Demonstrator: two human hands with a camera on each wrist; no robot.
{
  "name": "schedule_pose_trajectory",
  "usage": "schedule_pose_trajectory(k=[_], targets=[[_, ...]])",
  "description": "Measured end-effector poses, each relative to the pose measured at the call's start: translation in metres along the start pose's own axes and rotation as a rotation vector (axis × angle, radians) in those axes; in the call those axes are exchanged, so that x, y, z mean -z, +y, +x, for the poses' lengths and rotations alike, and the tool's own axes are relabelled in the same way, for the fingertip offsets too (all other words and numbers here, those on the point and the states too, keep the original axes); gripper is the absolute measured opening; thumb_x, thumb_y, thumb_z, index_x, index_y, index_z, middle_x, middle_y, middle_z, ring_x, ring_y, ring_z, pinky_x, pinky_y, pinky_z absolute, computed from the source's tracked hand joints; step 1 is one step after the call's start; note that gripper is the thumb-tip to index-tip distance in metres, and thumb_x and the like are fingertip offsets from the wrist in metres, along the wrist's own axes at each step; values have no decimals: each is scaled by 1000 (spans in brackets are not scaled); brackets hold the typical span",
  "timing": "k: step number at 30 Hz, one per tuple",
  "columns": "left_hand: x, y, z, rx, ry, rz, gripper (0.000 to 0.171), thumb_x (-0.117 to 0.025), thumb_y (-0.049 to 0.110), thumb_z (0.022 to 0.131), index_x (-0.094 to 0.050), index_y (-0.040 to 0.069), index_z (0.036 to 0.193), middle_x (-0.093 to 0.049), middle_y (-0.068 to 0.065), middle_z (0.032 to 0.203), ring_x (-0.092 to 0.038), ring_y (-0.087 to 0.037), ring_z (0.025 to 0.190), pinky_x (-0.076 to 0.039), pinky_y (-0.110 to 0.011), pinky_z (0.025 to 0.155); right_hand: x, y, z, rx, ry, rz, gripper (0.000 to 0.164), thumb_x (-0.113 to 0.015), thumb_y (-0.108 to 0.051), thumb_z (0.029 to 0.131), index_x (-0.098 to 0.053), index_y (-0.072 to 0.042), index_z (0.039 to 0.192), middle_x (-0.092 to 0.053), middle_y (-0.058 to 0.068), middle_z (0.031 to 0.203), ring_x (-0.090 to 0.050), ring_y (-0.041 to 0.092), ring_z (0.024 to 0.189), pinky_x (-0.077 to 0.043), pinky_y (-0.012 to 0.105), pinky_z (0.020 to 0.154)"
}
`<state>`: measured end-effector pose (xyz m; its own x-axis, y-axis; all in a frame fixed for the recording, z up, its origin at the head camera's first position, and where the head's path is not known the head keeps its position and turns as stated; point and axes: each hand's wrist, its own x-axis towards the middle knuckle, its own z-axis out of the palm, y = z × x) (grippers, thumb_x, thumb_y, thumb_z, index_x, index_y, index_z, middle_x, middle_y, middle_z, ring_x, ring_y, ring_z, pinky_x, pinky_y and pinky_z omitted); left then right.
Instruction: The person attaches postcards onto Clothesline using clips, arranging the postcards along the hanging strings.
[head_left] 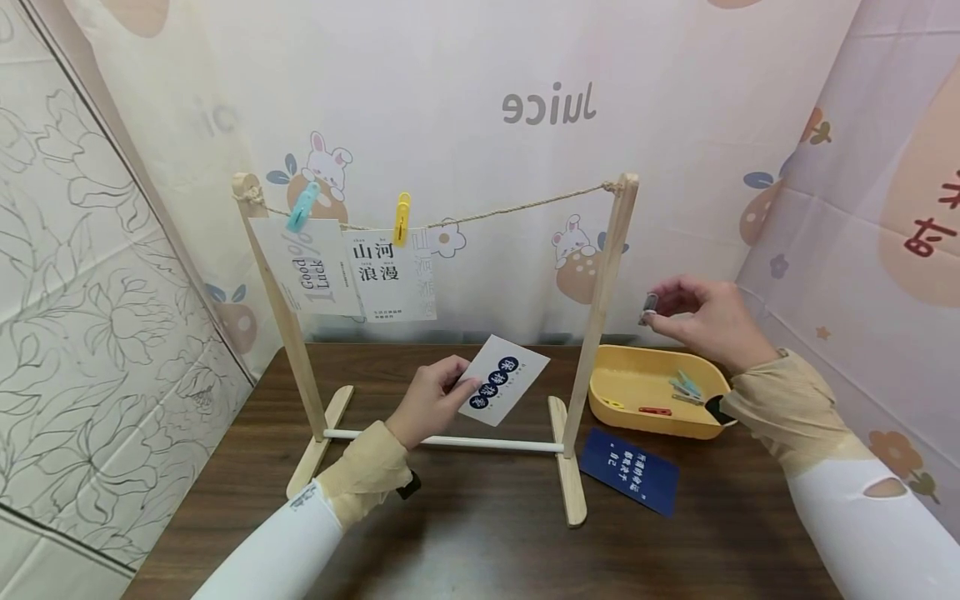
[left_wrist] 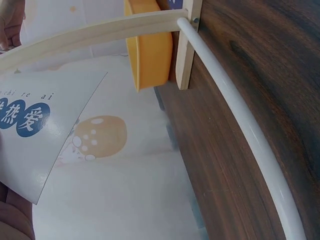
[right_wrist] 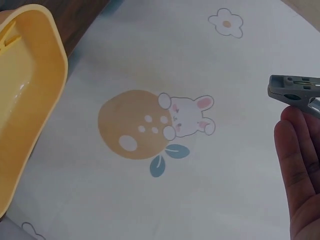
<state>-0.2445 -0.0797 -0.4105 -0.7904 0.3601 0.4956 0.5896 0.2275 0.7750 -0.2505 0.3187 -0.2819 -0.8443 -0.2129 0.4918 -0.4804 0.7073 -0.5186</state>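
Observation:
My left hand [head_left: 431, 398] pinches a white card [head_left: 517, 371] with dark blue round characters, held tilted in front of the wooden rack. In the left wrist view the card [left_wrist: 60, 125] covers most of that hand. My right hand [head_left: 708, 321] pinches a grey clothespin [head_left: 648, 308] above the yellow basket, right of the rack. The right wrist view shows the clothespin [right_wrist: 295, 92] at the fingertips. On the rack's twine [head_left: 517, 207], a light blue clothespin [head_left: 303, 207] holds a "Good Luck" card [head_left: 311, 267] and a yellow clothespin [head_left: 402, 218] holds another white card [head_left: 390, 292].
The yellow basket [head_left: 630, 362] holds several coloured clothespins [head_left: 684, 387]. A dark blue card [head_left: 630, 471] lies on the brown table [head_left: 480, 533] by the rack's right foot [head_left: 570, 483]. A white crossbar [head_left: 487, 443] joins the posts. Printed curtains [head_left: 465, 100] stand behind.

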Motion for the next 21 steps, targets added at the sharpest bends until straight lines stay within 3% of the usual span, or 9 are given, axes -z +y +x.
schedule_pose_trajectory(k=[14,17,21], targets=[[3,6,7,13,70,-38,8,-69,1,105,-68,-6,108,-80,-27,111,-81,-40,97,-68,-46,81,4,-15,-1,52,48,18,29,-86,4,87,-76,2,114,-77,18,100,-67,-8,80,-53,5,75],[4,7,9,20,96,-59,7,-68,0,105,-68,-6,108,-80,-28,112,-81,-40,98,-68,-52,81,4,-20,0,62,55,33,29,-86,5,86,-76,1,113,-78,9,98,-68,-7,81,-54,6,75],[5,8,13,11,136,-81,7,-68,-1,104,-68,-7,107,-80,-28,109,-81,-41,96,-66,-56,80,6,-30,1,73,71,68,28,-85,6,86,-77,-1,112,-75,-14,95,-69,-5,82,-54,6,77]])
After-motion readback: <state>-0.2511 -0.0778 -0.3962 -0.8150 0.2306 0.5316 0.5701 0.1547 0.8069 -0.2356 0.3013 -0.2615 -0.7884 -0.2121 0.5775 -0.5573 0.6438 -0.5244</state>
